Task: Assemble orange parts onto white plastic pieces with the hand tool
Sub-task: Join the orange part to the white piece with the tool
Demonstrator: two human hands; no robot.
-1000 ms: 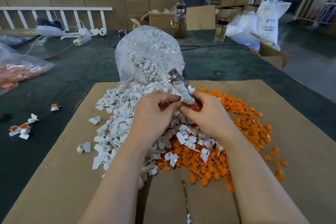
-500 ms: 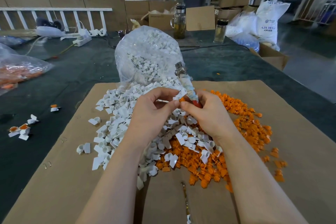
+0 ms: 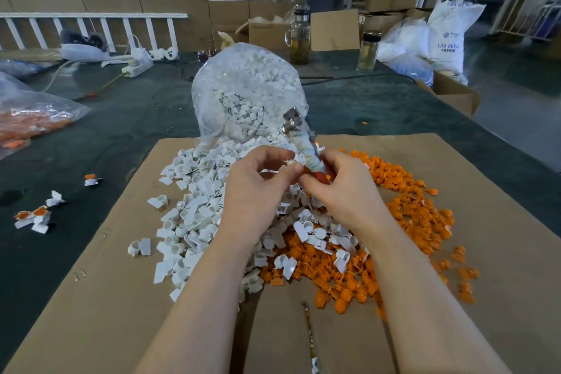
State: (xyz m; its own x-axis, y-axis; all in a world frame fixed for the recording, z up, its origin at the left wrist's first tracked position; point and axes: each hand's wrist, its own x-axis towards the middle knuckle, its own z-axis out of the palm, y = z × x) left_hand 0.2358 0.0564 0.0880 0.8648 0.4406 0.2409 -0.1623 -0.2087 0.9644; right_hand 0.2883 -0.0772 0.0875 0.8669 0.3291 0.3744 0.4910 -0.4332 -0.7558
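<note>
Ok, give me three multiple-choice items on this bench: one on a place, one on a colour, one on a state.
1. Where does the loose orange pile lie against the white pile?
A. to its right
B. to its left
C. inside the clear bag

2. What colour is the sheet under both piles?
A. blue
B. brown
C. white

3. What is the right hand doing?
A. lying flat on the sheet
B. hanging idle
C. gripping the hand tool

Answers: 1 A, orange parts spread on the right side; 2 B, it is brown cardboard; 3 C, the fingers curl round the tool's lower end.
</note>
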